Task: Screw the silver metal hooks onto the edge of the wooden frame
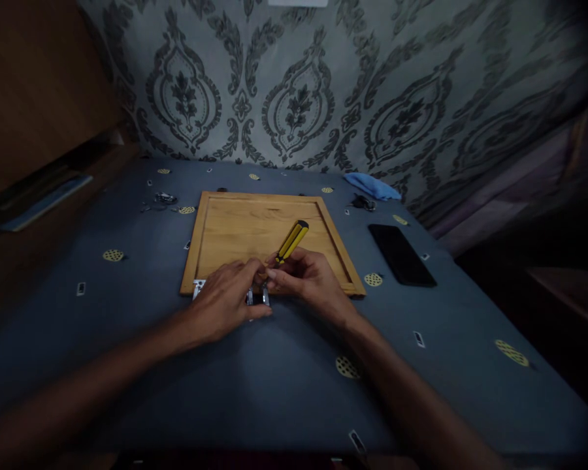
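Note:
A framed wooden panel (255,225), like a small cabinet door, lies flat on the cloth-covered surface. At its near edge is a metal hinge (265,297), partly covered by my left hand (228,290). The thumb and forefinger of that hand close around the hinge. My right hand (316,277) grips a screwdriver (293,241) with a yellow and black handle, which leans up and to the right. Its tip is hidden among my fingers beside the hinge. Another shiny metal piece (198,286) shows left of my left hand, at the panel's near left corner.
A black phone (402,254) lies to the right of the panel. Behind it are a blue cloth (372,186) and a small dark item (363,202). Small metal parts (165,198) sit at the back left. A wooden shelf (44,189) borders the left side; a patterned wall stands behind.

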`<state>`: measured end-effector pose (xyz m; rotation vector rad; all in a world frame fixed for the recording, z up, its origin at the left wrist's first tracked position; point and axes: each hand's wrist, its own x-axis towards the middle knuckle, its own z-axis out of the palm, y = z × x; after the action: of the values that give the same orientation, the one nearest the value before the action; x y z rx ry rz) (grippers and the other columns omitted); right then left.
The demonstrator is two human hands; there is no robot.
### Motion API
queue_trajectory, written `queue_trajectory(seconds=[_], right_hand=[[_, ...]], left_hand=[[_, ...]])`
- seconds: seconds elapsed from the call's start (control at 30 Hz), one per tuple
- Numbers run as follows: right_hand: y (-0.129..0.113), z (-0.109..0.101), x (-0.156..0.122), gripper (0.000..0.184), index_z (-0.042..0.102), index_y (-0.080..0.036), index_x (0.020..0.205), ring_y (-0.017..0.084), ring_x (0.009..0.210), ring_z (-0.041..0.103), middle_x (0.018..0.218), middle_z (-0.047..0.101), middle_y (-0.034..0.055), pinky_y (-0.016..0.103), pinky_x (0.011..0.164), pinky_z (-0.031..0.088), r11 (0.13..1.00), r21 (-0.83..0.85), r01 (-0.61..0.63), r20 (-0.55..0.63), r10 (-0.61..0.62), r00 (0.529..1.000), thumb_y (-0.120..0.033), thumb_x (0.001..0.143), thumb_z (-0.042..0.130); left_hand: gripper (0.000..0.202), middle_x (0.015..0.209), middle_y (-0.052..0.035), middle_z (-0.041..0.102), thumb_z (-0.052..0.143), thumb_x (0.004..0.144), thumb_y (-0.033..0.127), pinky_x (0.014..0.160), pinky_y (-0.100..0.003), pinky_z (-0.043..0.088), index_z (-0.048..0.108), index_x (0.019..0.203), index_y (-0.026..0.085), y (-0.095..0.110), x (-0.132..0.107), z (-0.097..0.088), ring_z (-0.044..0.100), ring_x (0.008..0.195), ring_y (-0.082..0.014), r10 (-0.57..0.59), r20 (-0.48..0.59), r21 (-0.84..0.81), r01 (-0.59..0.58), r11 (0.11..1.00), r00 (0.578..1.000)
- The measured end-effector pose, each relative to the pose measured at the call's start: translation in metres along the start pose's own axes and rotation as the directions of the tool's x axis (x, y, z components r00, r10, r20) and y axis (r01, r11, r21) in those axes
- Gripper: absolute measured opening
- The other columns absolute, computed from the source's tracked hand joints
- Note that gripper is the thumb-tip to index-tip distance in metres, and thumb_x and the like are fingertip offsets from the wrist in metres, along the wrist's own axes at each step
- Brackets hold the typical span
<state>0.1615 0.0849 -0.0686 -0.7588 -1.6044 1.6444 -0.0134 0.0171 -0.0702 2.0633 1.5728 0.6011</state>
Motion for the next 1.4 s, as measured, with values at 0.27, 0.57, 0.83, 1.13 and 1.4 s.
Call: queue_trajectory(seconds=[0.27, 0.57, 0.83, 1.13, 1.4], right_hand=[[0.003, 0.002, -0.001, 0.045, 0.062, -0.020, 0.061, 0.012, 0.051, 0.059, 0.058, 0.064, -0.0026, 0.024, 0.052, 0.051, 0.993, -0.093, 0.071, -0.139, -0.084, 0.987, -0.054, 0.061, 0.091], [0.004, -0.011, 0.000, 0.028, 0.060, -0.020, 0.071, 0.014, 0.058, 0.052, 0.063, 0.059, -0.0011, 0.026, 0.054, 0.039, 0.823, -0.554, 0.125, -0.227, -0.294, 0.929, -0.041, 0.086, 0.069], [0.014, -0.015, 0.000, 0.017, 0.074, -0.021, 0.102, 0.018, 0.078, 0.067, 0.088, 0.070, 0.0048, 0.027, 0.066, 0.041, 0.267, -0.957, 0.115, 0.073, -0.164, 0.984, -0.021, 0.097, 0.057], [0.015, -0.009, -0.014, 0.020, 0.072, -0.020, 0.105, 0.017, 0.080, 0.071, 0.096, 0.072, 0.0058, 0.025, 0.067, 0.048, 0.277, -0.924, 0.262, 0.203, -0.226, 0.953, -0.016, 0.100, 0.053], [0.032, -0.020, -0.051, 0.020, 0.068, -0.020, 0.113, 0.020, 0.102, 0.076, 0.114, 0.077, 0.0111, 0.033, 0.086, 0.062, 0.422, -0.787, 0.450, 0.238, -0.465, 0.852, -0.016, 0.098, 0.055]], left_hand=[[0.044, 0.106, -0.0034, 0.069, 0.085, 0.076, 0.027, 0.087, -0.040, 0.051, 0.056, 0.109, 0.024, 0.000, 0.000, 0.001, 0.066, 0.103, -0.0280, -0.004, -0.019, -0.004, 0.003, 1.000, 1.000], [0.045, 0.106, -0.0030, 0.070, 0.086, 0.076, 0.028, 0.087, -0.040, 0.051, 0.053, 0.107, 0.024, -0.001, -0.001, 0.002, 0.066, 0.102, -0.0261, 0.009, -0.032, -0.031, -0.010, 0.999, 0.999], [0.041, 0.106, -0.0037, 0.069, 0.085, 0.076, 0.029, 0.088, -0.042, 0.051, 0.053, 0.101, 0.023, -0.001, -0.001, 0.001, 0.066, 0.102, -0.0271, 0.010, -0.034, -0.028, -0.011, 1.000, 0.999], [0.040, 0.108, -0.0051, 0.069, 0.085, 0.076, 0.030, 0.089, -0.042, 0.052, 0.054, 0.101, 0.023, 0.000, 0.000, 0.001, 0.066, 0.105, -0.0293, -0.017, -0.008, -0.012, 0.017, 1.000, 1.000], [0.043, 0.109, -0.0046, 0.070, 0.085, 0.075, 0.027, 0.090, -0.042, 0.051, 0.054, 0.104, 0.023, 0.000, -0.001, 0.002, 0.066, 0.105, -0.0288, -0.031, -0.020, -0.053, 0.030, 0.998, 0.999]])
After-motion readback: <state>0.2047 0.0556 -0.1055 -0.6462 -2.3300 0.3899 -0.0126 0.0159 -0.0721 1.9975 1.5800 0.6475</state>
